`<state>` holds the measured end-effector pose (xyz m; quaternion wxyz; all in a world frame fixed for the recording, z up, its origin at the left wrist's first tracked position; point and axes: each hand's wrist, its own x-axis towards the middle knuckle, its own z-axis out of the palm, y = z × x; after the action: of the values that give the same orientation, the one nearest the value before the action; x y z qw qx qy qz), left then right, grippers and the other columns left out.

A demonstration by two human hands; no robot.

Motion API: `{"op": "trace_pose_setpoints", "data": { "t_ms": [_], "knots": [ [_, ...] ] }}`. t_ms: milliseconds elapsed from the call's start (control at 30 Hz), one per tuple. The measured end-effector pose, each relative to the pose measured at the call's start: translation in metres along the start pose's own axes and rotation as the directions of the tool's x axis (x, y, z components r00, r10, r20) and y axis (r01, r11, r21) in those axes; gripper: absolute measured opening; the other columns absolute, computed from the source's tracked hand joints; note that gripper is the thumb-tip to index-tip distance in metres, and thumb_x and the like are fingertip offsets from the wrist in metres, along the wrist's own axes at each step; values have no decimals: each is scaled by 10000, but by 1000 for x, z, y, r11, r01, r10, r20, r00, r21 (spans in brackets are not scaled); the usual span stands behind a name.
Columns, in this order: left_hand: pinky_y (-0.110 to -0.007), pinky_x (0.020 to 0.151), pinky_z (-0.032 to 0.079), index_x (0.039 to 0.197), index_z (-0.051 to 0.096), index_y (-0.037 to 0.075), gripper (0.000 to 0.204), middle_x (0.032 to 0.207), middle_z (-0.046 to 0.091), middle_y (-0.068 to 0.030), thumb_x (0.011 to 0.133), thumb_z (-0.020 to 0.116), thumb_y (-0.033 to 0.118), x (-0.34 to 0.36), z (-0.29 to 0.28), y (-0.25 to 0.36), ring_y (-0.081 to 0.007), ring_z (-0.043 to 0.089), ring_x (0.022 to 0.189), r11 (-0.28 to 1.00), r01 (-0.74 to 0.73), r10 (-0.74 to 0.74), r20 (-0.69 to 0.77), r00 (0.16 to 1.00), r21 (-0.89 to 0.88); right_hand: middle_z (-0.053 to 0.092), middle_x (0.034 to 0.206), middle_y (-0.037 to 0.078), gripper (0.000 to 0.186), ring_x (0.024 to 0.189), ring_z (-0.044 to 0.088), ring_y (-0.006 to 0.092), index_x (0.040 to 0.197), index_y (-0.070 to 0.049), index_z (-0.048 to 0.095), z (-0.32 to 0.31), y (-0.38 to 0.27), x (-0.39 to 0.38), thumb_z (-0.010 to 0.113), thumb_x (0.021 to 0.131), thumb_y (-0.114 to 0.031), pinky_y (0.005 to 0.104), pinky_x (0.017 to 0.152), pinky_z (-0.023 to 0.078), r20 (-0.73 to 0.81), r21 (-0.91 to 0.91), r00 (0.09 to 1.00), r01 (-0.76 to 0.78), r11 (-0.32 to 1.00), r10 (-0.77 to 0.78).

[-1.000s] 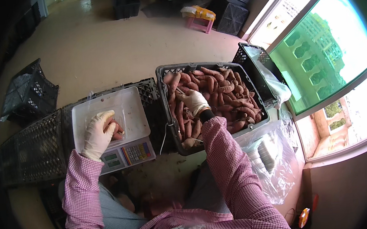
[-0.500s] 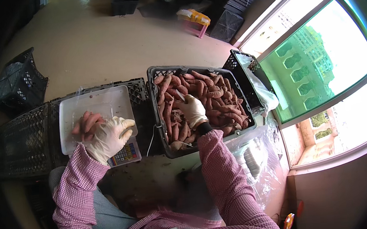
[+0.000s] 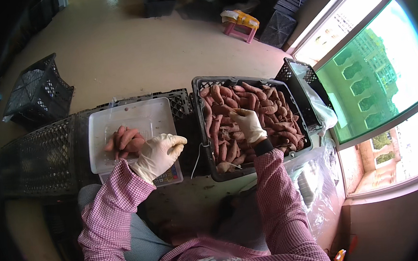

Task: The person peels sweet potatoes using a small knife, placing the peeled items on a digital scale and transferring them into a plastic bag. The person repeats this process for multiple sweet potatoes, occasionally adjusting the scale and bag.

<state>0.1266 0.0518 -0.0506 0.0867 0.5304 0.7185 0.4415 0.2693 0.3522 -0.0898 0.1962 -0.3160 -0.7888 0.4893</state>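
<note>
Some reddish sweet potatoes are heaped in a white tray. Just right of them, the gloved left hand is half curled, can't be told if anything's gripped. A black crate is piled with loads more, and over those the gloved right hand is bunched, grip hidden too.

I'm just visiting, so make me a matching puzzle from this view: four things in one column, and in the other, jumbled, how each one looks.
Column one:
1. Tray
2. Stool
3. Full crate
4. Left sleeve

Column two:
A. Pink legs, yellow and white top
B. Pink and white checks
C. White, with a small pile of sweet potatoes
D. Black, heaped with sweet potatoes

Right pairs: 1-C, 2-A, 3-D, 4-B.
</note>
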Motion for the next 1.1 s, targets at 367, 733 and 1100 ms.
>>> {"op": "trace_pose_setpoints", "data": {
  "t_ms": [367,733,1100],
  "knots": [
    [-197,730,408,1197,604,48,530,961,653,12,913,610,496,15,26,36,-58,551,837,297,346,-309,254,917,-890,660,882,-53,319,629,463,-19,1196,-44,650,34,-104,-108,662,935,-228,132,557,363,417,459,902,-316,830,113],
    [-214,700,429,1148,607,53,391,1001,656,1,919,659,366,10,12,41,-71,548,797,463,279,-210,202,957,-841,597,901,22,161,823,570,112,1049,-20,680,42,-113,-108,671,889,-40,259,759,483,102,271,917,346,898,-385],
    [-241,713,433,1120,564,39,449,901,649,-33,928,614,441,16,9,29,-115,594,819,193,256,-330,183,926,-947,582,759,64,94,721,578,168,877,-36,648,41,-115,-124,700,835,-101,281,691,477,290,44,920,261,964,-262]
  ]
}}
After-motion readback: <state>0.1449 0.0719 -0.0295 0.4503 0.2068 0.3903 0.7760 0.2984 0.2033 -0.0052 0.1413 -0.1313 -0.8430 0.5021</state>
